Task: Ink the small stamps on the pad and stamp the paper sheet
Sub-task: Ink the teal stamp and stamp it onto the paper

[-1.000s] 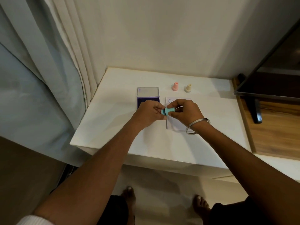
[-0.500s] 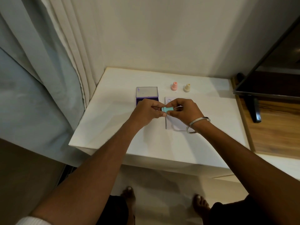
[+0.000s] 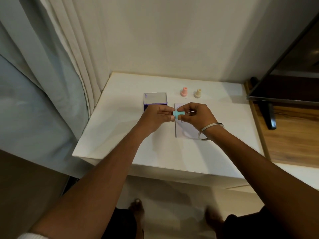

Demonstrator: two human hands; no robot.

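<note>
A small teal stamp [image 3: 177, 115] is held sideways just above the table, between both hands. My right hand [image 3: 196, 116] pinches its handle end and my left hand [image 3: 155, 118] touches its base end with the fingertips. Under my right hand lies the white paper sheet [image 3: 185, 131], with faint stamped marks near its far edge. The purple ink pad [image 3: 155, 100] stands open to the left of the sheet, its near part hidden by my left hand. A pink stamp [image 3: 184, 91] and a cream stamp [image 3: 197, 93] stand upright behind the sheet.
The white table [image 3: 120, 128] ends at a curtain [image 3: 51, 83] on the left and a wall behind. A dark screen on a stand [image 3: 269, 116] sits on a wooden surface to the right. My feet show below the table's near edge.
Both hands have stayed over the sheet's left edge with the teal stamp. The stamp has turned slightly between the fingers and the left fingers have loosened.
</note>
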